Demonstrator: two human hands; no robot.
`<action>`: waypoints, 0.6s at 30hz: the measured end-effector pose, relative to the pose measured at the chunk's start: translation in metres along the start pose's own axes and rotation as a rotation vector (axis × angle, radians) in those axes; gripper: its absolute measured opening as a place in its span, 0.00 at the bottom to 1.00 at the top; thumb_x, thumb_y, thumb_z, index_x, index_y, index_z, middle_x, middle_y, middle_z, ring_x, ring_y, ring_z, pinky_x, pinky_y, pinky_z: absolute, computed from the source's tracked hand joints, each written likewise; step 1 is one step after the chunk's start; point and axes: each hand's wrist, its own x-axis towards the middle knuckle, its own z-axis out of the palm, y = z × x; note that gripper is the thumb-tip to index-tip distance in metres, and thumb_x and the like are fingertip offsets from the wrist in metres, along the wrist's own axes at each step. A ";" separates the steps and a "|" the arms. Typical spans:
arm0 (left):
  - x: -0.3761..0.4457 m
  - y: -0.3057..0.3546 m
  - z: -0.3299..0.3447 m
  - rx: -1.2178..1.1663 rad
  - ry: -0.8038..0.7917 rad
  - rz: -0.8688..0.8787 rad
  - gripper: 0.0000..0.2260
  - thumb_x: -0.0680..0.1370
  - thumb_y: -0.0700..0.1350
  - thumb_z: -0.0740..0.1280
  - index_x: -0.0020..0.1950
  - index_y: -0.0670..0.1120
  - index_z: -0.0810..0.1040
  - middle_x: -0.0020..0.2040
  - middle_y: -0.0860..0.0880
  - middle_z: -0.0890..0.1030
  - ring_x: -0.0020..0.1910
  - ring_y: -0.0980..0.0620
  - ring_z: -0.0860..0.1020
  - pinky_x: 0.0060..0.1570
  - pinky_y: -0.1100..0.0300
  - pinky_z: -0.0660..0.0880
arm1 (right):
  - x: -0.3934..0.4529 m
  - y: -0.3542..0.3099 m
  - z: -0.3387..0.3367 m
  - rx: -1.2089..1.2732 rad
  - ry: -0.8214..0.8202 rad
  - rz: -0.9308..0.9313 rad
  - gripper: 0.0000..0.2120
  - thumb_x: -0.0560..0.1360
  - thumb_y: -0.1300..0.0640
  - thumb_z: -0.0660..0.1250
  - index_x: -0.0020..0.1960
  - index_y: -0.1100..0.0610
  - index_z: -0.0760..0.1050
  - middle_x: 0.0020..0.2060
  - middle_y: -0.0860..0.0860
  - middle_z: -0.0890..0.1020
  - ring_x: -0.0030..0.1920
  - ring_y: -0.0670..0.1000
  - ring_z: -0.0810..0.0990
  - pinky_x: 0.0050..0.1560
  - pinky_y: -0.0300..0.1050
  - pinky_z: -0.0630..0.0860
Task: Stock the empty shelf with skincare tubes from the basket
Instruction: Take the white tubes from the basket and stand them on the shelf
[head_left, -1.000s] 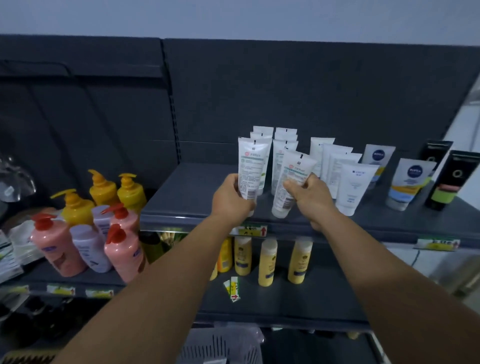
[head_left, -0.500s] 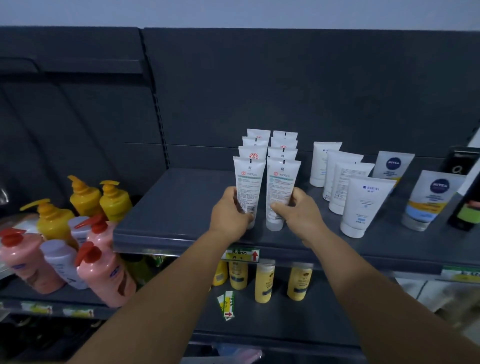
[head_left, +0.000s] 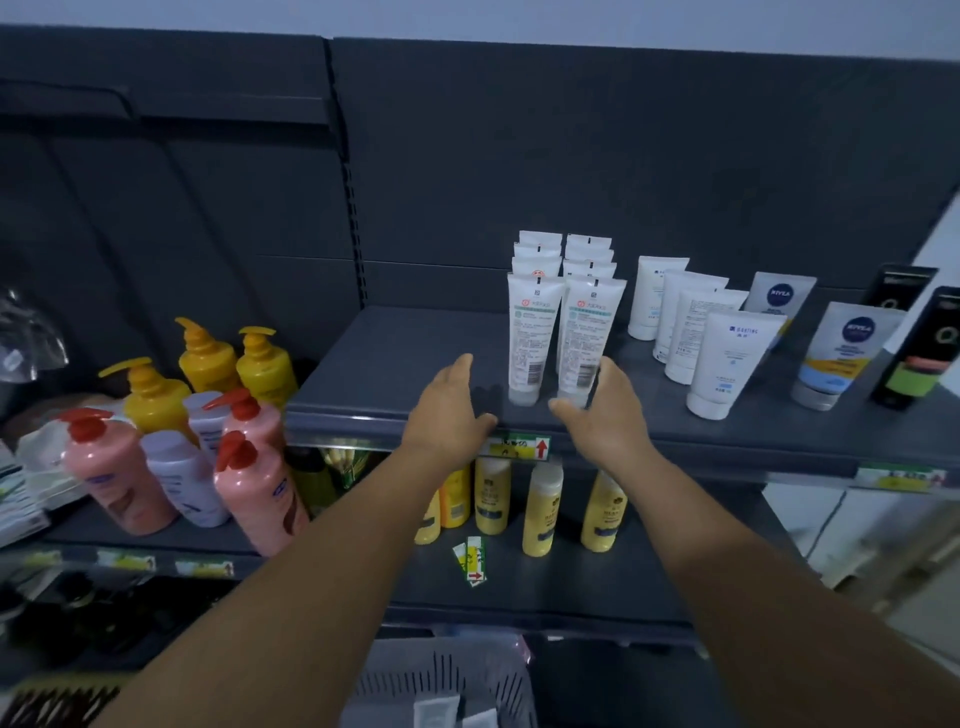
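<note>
Skincare tubes (head_left: 563, 312) stand cap-down in two tidy rows on the dark shelf (head_left: 395, 364), white with green print, the front pair closest to us at the shelf's front edge. We see our left hand (head_left: 448, 415) hovering just left of the front-left tube, fingers relaxed and spread, holding nothing and apart from the tube. Our right hand (head_left: 600, 410) sits beside the front-right tube, fingers loosely extended; its fingertips look to be brushing the tube's lower right side, though we cannot tell for sure whether they touch. Neither hand grasps anything.

Further right on the same shelf stand plain white tubes (head_left: 691, 332), then blue-badged tubes (head_left: 836, 353) and black tubes (head_left: 914, 348) at the edge. A price tag (head_left: 519, 448) with a red arrow hangs on the shelf lip between our wrists. Below it, yellow bottles (head_left: 543, 509) line the lower shelf. To the left stand pump bottles (head_left: 208, 426) in yellow, pink and lilac. At the bottom of the view sits the pale slotted basket (head_left: 441, 680).
</note>
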 end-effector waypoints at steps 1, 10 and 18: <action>-0.011 -0.007 -0.006 0.065 -0.010 0.030 0.36 0.77 0.47 0.68 0.78 0.47 0.50 0.77 0.47 0.58 0.75 0.47 0.60 0.70 0.53 0.62 | -0.013 -0.005 0.005 -0.048 -0.008 -0.006 0.32 0.72 0.49 0.71 0.70 0.57 0.63 0.67 0.54 0.70 0.67 0.57 0.70 0.65 0.57 0.70; -0.125 -0.092 -0.063 0.406 -0.133 0.129 0.33 0.78 0.53 0.63 0.78 0.43 0.53 0.78 0.44 0.55 0.76 0.46 0.56 0.74 0.54 0.56 | -0.146 -0.052 0.064 -0.430 -0.221 -0.114 0.35 0.78 0.47 0.62 0.78 0.56 0.50 0.77 0.52 0.55 0.77 0.53 0.50 0.75 0.55 0.54; -0.193 -0.165 -0.051 0.369 -0.273 0.035 0.35 0.78 0.53 0.64 0.78 0.43 0.51 0.78 0.44 0.55 0.76 0.45 0.56 0.74 0.52 0.57 | -0.222 -0.041 0.133 -0.476 -0.410 -0.073 0.36 0.79 0.44 0.60 0.79 0.54 0.46 0.78 0.50 0.49 0.78 0.53 0.45 0.76 0.55 0.48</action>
